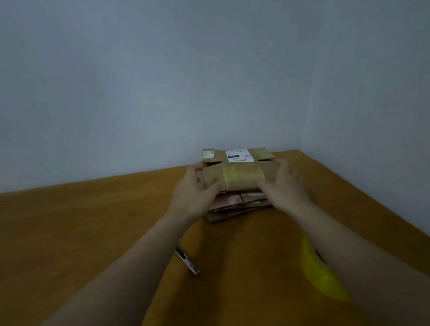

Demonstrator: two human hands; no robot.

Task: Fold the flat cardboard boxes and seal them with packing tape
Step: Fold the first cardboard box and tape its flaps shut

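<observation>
Brown flattened cardboard box (237,178) on top of a stack of flat boxes (235,207) at the far counter (89,228) corner. Left hand (194,195) and right hand (283,185) grip its two ends. Nothing folded or taped yet, I judge. White shipping label (239,156): print too blurred to read.

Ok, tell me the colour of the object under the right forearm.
Yellow object, clearest in the head view.
</observation>
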